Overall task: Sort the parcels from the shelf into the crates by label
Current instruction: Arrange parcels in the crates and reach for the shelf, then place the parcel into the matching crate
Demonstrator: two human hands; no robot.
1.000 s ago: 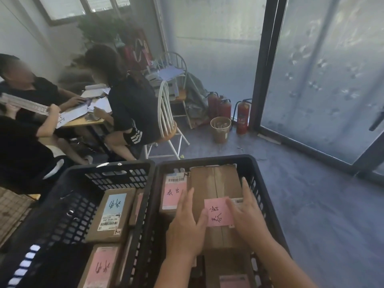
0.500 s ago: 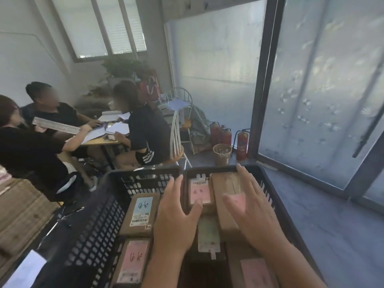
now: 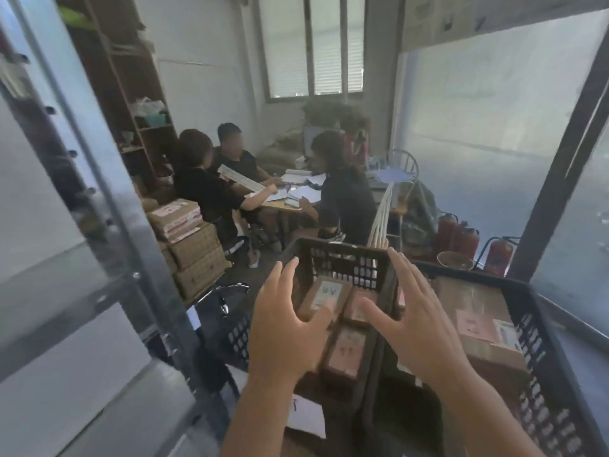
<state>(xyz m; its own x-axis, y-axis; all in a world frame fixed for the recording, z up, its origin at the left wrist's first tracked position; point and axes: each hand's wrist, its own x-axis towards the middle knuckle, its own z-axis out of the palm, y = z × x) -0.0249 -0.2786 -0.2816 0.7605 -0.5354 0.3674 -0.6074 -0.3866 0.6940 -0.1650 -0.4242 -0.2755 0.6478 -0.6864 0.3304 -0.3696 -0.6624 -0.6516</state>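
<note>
Both hands are empty, so the step in hand looks like the gap between parcels: one seems to be placed, and the next has to be fetched. The left hand (image 3: 283, 328) and right hand (image 3: 418, 324) float above the two black crates, palms down, fingers spread and slack, gripping nothing. The left crate (image 3: 339, 249) lies under and between the hands; its brown parcels (image 3: 324, 295) with pink and pale labels show in the gap between the two thumbs, below the fingers and apart from them as far as the blur lets one judge. The right crate (image 3: 540, 291) sits just beside it, rim against rim, holding a larger parcel (image 3: 478, 311) with a pink label, off to the right of the right hand and untouched. At the left edge a grey metal shelf post (image 3: 99, 179) stands close to the camera; what lies on that shelf is out of sight. The next move, by my reading, calls for turning toward that shelf, taking one parcel in hand and reading its label before choosing a crate; the handwriting is small, so it should be held steady and facing up. Three people sit at a table (image 3: 283, 204) beyond.
</note>
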